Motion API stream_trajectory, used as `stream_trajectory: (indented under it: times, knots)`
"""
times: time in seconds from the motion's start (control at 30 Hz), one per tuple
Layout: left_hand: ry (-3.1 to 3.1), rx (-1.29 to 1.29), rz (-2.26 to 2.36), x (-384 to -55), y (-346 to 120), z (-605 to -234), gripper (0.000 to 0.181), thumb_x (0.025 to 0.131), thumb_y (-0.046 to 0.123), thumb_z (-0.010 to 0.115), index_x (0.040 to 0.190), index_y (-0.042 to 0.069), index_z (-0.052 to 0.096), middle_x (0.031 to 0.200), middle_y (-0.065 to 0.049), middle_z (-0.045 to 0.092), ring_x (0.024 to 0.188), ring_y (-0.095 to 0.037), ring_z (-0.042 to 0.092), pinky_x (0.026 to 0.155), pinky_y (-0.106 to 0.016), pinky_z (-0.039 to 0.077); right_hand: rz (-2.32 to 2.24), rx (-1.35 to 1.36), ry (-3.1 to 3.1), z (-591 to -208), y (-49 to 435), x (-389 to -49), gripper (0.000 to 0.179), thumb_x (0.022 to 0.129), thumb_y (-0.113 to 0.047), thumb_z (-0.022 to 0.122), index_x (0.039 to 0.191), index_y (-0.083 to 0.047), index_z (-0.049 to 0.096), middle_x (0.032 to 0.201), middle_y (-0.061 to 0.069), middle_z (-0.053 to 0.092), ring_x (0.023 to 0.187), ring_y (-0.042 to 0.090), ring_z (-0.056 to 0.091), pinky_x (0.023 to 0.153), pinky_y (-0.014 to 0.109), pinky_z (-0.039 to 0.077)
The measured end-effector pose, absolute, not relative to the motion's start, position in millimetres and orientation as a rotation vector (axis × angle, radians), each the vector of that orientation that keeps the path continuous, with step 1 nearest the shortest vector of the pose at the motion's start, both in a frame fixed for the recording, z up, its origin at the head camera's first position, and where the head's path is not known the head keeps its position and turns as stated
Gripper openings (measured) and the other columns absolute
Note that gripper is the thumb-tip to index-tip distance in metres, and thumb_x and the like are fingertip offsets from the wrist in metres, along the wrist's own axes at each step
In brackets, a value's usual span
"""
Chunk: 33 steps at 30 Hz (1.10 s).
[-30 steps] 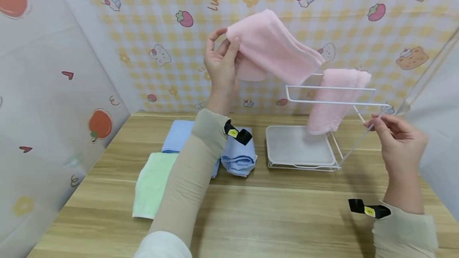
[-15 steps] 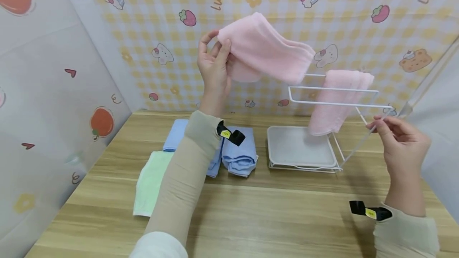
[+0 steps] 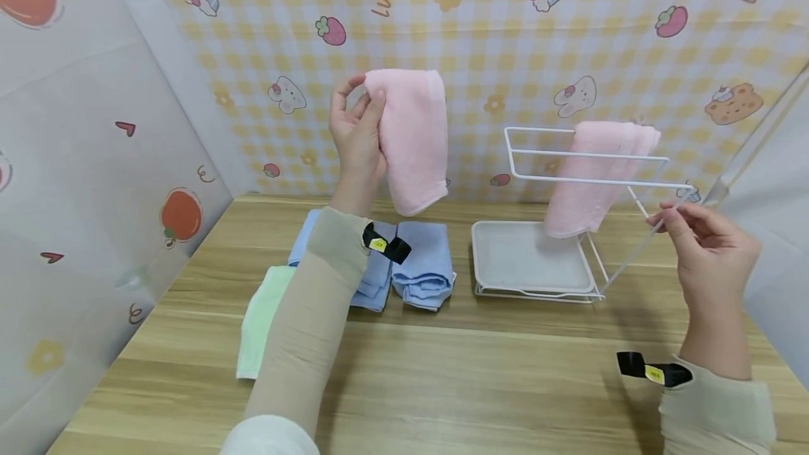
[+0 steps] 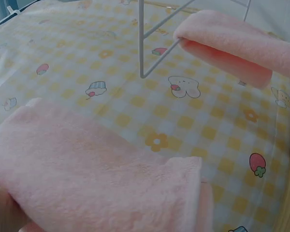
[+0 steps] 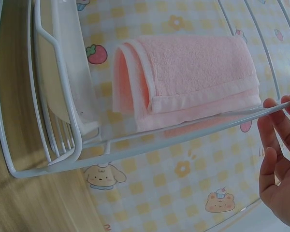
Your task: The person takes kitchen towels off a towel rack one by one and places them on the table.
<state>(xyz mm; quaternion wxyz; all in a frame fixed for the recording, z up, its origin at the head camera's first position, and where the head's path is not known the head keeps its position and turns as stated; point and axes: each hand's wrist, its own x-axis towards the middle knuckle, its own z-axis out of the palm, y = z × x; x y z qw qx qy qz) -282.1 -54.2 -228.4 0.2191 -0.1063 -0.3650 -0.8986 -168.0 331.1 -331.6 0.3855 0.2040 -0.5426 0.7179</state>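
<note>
My left hand [image 3: 360, 135] pinches a folded pink towel [image 3: 413, 142] by its upper left edge, and the cloth hangs down in the air left of the white wire rack [image 3: 588, 180]. With thumb and fingertips my right hand [image 3: 711, 248] pinches the rack's slanted side wire. Over the rack's rear bar is draped a second pink towel [image 3: 588, 177], seen closer in the right wrist view as a folded pink towel [image 5: 198, 72] with white-edged hems. In the left wrist view the held pink towel [image 4: 96, 174] fills the lower left, its fold facing the camera.
A pale grey tray [image 3: 531, 258] sits in the rack's base. Left of it on the wooden table [image 3: 480, 378] lie folded blue towels [image 3: 422, 265] and a light green towel [image 3: 265, 321], partly hidden by my left arm. A yellow checked backdrop [image 3: 480, 41] stands behind.
My left hand has moved left and slightly down, drawing its pink towel away from the rack's bars, so the towel now hangs straight down. My right hand stays on the side wire.
</note>
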Motion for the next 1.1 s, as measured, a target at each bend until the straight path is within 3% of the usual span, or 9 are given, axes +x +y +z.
stream_trajectory:
  times: [0.13,0.23,0.37,0.5,0.63,0.73,0.87,1.0,1.1]
  knots:
    - [-1.113,-0.264,-2.528,-281.0,-60.4,-238.3,0.031,0.092,-0.011,0.06,0.111,0.013,0.054,0.085,-0.007,0.068,0.057,-0.011,0.059,0.048,-0.017,0.048,1.823,0.52,-1.385,-331.8,331.3,-167.9,0.015,0.086,0.024,0.056,0.099,0.032,0.057,0.091,0.016,0.075,0.073,0.019,0.072,0.073,0.02,0.058]
    - [-1.22,-0.206,-2.528,-279.0,-65.4,-245.0,0.038,0.093,-0.009,0.06,0.122,0.014,0.05,0.085,-0.005,0.068,0.058,-0.01,0.059,0.05,-0.017,0.048,1.822,0.518,-1.382,-331.8,331.1,-167.9,0.015,0.086,0.024,0.056,0.099,0.032,0.057,0.091,0.015,0.075,0.073,0.019,0.072,0.073,0.02,0.058]
    - [-1.337,-0.105,-2.519,-275.3,-73.9,-254.4,0.046,0.094,-0.007,0.06,0.132,0.015,0.045,0.091,-0.005,0.068,0.069,-0.013,0.066,0.06,-0.022,0.056,1.846,0.52,-1.363,-332.1,330.8,-168.2,0.015,0.086,0.025,0.054,0.099,0.032,0.058,0.09,0.016,0.075,0.073,0.02,0.072,0.072,0.021,0.058]
    - [-1.473,-0.048,-2.531,-269.6,-84.4,-264.2,0.057,0.091,-0.007,0.064,0.138,0.017,0.041,0.104,-0.008,0.069,0.072,-0.013,0.067,0.059,-0.022,0.056,1.871,0.515,-1.346,-331.9,330.5,-168.7,0.015,0.086,0.026,0.054,0.099,0.031,0.06,0.089,0.018,0.075,0.072,0.021,0.071,0.071,0.021,0.058]
    - [-1.707,-0.065,-2.477,-261.2,-94.5,-272.1,0.079,0.085,-0.013,0.069,0.146,0.025,0.035,0.133,-0.012,0.063,0.097,-0.018,0.068,0.071,-0.024,0.059,1.863,0.518,-1.351,-332.0,330.7,-168.3,0.015,0.086,0.026,0.054,0.099,0.03,0.06,0.089,0.017,0.075,0.072,0.021,0.071,0.071,0.021,0.058]
    - [-1.864,-0.092,-2.399,-254.5,-100.1,-276.9,0.087,0.082,-0.017,0.069,0.149,0.028,0.035,0.141,-0.017,0.057,0.109,-0.02,0.065,0.078,-0.024,0.059,1.86,0.525,-1.357,-332.5,331.2,-168.3,0.015,0.086,0.026,0.054,0.1,0.031,0.059,0.09,0.017,0.075,0.073,0.02,0.071,0.071,0.021,0.058]
    - [-1.981,-0.132,-2.281,-242.7,-104.8,-281.5,0.08,0.082,-0.017,0.069,0.147,0.023,0.044,0.121,-0.015,0.067,0.098,-0.016,0.068,0.077,-0.022,0.058,1.876,0.52,-1.347,-333.2,331.7,-168.2,0.016,0.086,0.026,0.054,0.1,0.031,0.06,0.09,0.018,0.075,0.073,0.021,0.071,0.071,0.022,0.058]
    - [-2.042,-0.193,-2.157,-227.5,-111.3,-284.0,0.067,0.083,-0.015,0.069,0.141,0.014,0.053,0.102,-0.002,0.07,0.088,-0.009,0.069,0.076,-0.021,0.058,1.886,0.517,-1.339,-333.1,331.4,-168.0,0.015,0.086,0.027,0.053,0.099,0.031,0.06,0.089,0.018,0.075,0.073,0.021,0.071,0.071,0.022,0.058]
    - [-2.07,-0.247,-2.041,-216.6,-118.6,-285.9,0.058,0.084,-0.011,0.071,0.136,0.009,0.059,0.099,0.006,0.071,0.081,-0.004,0.066,0.072,-0.017,0.056,1.891,0.52,-1.332,-332.6,330.8,-168.0,0.015,0.085,0.027,0.054,0.099,0.031,0.06,0.089,0.018,0.075,0.072,0.021,0.071,0.072,0.022,0.059]
